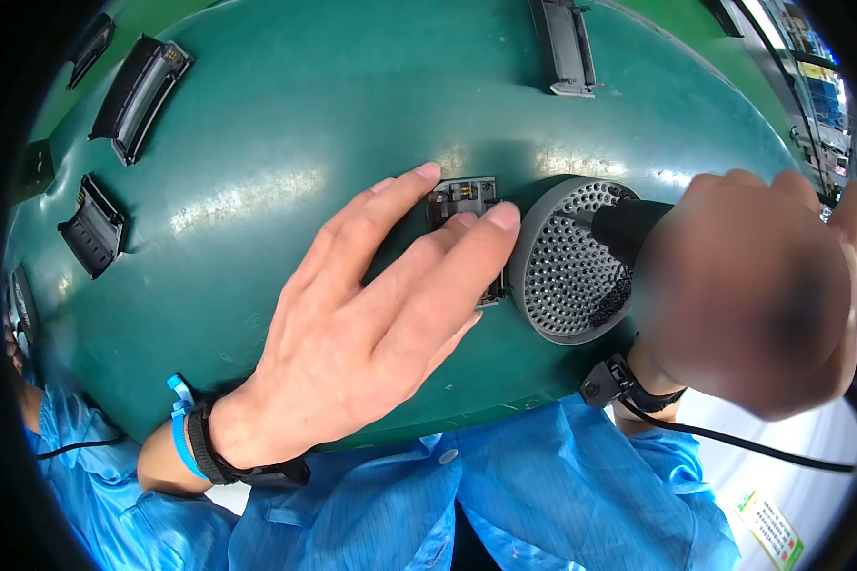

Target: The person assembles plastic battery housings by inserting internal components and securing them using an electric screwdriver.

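My left hand (357, 314) rests over a small dark plastic housing part (464, 193) on the green table, its fingers bent around and on top of it, so most of the part is hidden. Just right of it stands a round grey dish (522, 276) with a perforated face full of small holes. Into this dish points the thin tip of a black screwdriver (627, 231). My right hand (752, 285) is closed around the tool's handle; a blur covers much of this hand.
Similar dark housing parts lie at the upper left (138, 100), at the left (93, 226) and at the top (567, 48) of the green table (352, 105). From my right wrist a black cable (743, 441) runs off rightward. Another person's hand (14, 350) shows at the left rim.
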Tool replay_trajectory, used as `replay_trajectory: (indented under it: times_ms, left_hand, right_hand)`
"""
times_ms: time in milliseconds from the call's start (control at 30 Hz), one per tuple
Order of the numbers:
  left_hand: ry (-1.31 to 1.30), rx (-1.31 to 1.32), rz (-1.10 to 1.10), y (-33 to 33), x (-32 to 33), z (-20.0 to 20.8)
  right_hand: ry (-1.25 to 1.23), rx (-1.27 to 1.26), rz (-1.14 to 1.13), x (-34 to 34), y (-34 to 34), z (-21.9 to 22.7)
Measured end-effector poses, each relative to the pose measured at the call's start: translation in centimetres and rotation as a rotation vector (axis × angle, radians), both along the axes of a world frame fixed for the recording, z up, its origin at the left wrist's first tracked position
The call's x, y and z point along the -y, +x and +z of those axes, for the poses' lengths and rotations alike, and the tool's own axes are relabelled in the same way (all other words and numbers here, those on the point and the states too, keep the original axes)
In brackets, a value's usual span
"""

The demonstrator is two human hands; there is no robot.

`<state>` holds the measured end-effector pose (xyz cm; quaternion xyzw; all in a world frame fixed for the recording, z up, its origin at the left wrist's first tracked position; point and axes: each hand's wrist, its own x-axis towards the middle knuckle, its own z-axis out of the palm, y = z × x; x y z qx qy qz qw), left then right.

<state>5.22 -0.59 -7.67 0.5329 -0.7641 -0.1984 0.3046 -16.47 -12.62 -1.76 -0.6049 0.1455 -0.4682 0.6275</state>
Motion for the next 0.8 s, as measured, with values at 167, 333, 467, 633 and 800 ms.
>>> replay_trajectory:
  times_ms: [167,333,467,633,800]
  left_hand:
    - [-0.024,-0.087,0.013,0.5,-0.4,-1.2]
    - [-0.072,-0.112,0.013,0.5,0.2,-1.2]
    - [-0.098,-0.097,-0.021,0.6,0.4,-1.7]
    - [-0.135,-0.123,-0.006,0.6,0.3,-1.7]
    - [-0.168,-0.117,0.023,0.2,0.7,-2.1]
  right_hand:
    - [0.013,0.038,-0.127,-0.6,-1.5,0.6]
    - [0.073,0.077,-0.173,-2.2,-2.3,0.9]
    - [0.021,0.099,-0.074,-2.0,0.9,0.1]
    - [0.104,0.23,-0.048,-4.2,0.8,0.7]
    - [0.003,0.336,0.182,-2.8,0.3,-0.7]
